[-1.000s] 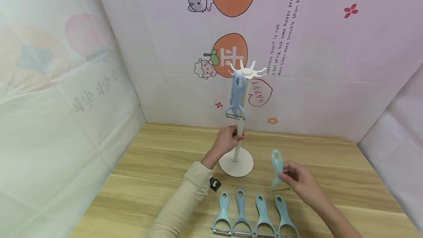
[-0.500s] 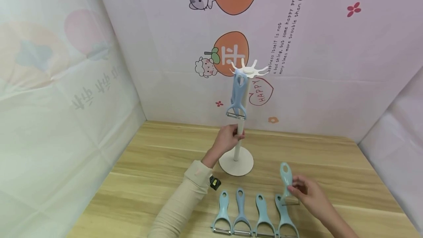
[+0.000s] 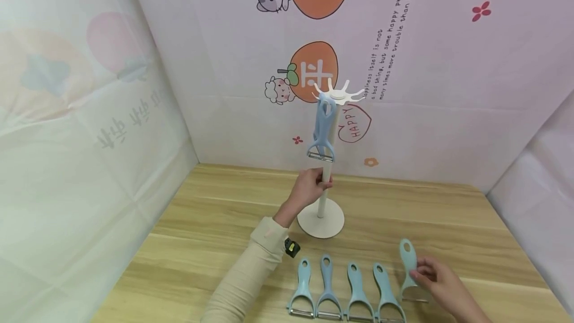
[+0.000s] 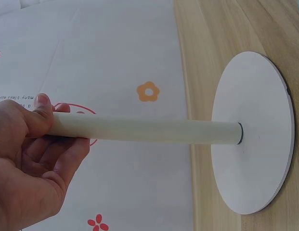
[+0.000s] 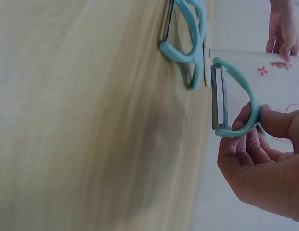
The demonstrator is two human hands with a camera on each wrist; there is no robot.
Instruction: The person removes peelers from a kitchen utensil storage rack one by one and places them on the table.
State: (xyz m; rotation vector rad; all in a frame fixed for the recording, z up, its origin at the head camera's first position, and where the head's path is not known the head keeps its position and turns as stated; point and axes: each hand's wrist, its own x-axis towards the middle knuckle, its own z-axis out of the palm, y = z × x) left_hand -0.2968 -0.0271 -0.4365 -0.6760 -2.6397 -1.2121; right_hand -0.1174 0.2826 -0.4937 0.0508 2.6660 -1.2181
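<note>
My left hand [image 3: 308, 187] grips the white pole [image 4: 139, 129] of an upright stand with a round base [image 3: 320, 228] and a hooked top [image 3: 338, 94]. Blue peelers [image 3: 323, 131] hang from the hooks on its left side, one partly behind another. At the right, my right hand [image 3: 441, 283] pinches a light green peeler [image 3: 408, 258] by its handle, handle end up and blade [image 5: 219, 96] down. Whether its blade touches the table cannot be made out in the head view. Left of it several peelers [image 3: 356, 288] lie in a row, handles pointing away from me.
The wooden table [image 3: 215, 223] meets a printed cloth backdrop [image 3: 251, 133] at its far edge. Cloth also hangs along the left [image 3: 89, 188] and right sides. A small black object [image 3: 292, 248] sits at the left wrist.
My right hand has carried the light green peeler right and toward me, from beside the stand to the right end of the row. The left hand keeps its hold on the pole.
</note>
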